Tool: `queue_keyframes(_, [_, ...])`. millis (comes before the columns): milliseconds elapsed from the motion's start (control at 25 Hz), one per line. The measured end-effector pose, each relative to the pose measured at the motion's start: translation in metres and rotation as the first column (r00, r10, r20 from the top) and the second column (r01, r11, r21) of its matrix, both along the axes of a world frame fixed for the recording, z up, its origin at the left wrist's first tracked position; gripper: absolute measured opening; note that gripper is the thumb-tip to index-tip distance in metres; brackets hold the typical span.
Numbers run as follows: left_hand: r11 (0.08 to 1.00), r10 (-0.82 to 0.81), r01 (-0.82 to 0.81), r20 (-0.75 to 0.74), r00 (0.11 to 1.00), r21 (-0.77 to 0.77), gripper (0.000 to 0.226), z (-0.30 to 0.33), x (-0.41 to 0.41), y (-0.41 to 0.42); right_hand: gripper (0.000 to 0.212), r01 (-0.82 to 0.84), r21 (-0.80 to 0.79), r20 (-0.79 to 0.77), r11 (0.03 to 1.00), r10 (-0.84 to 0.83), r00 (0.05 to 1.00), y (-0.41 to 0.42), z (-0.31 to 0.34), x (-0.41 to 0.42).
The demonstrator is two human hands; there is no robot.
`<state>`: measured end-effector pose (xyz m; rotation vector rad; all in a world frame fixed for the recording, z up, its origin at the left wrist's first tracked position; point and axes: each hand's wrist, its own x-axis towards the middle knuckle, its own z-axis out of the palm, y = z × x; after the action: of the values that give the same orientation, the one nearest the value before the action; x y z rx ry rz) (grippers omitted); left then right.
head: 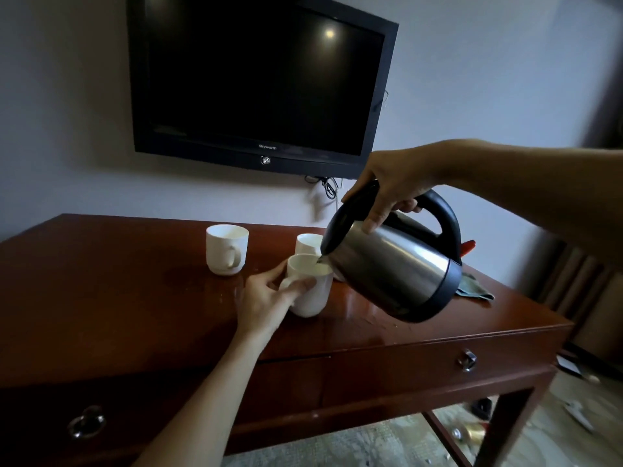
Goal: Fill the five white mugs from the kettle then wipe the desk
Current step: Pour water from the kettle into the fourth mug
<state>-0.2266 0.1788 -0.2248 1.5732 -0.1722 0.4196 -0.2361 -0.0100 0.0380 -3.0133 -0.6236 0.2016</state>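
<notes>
right hand [392, 183] tilting kettle [394, 267] over mug [312, 288] gripped by left hand [266, 299] on desk [135, 298]

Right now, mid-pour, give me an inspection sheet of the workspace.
Surface: wooden desk, glossy, faint marks.
Job's things: kettle tilted, spout over held mug; two more mugs, left and behind; other two not in view.
Clutter: green cloth, red item behind the kettle.
Hands: left hand grips the mug's handle; right hand holds the kettle.
Cables: tangle under the TV.
Surroundings: litter on the floor.
</notes>
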Motion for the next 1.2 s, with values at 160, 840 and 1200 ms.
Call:
queue_keyframes(160, [1.0, -0.016, 0.016, 0.005, 1.0, 0.006, 0.059, -0.0018, 0.0016, 0.0001, 0.054, 0.0, 0.011, -0.003, 1.0, 0.0, 1.0, 0.0018, 0.0012, -0.0027])
queue_keyframes(840, [1.0, -0.026, 0.026, 0.0, 1.0, 0.014, 0.071, -0.0017, 0.0001, 0.0006, 0.063, -0.025, -0.005, 0.035, 1.0, 0.025, 0.999, 0.001, -0.0017, -0.0038])
queue_keyframes(1200, [1.0, -0.016, 0.016, -0.011, 1.0, 0.008, 0.065, -0.001, -0.001, -0.0006, 0.063, -0.019, 0.025, 0.044, 0.999, 0.018, 0.999, -0.0015, -0.0058, -0.0093])
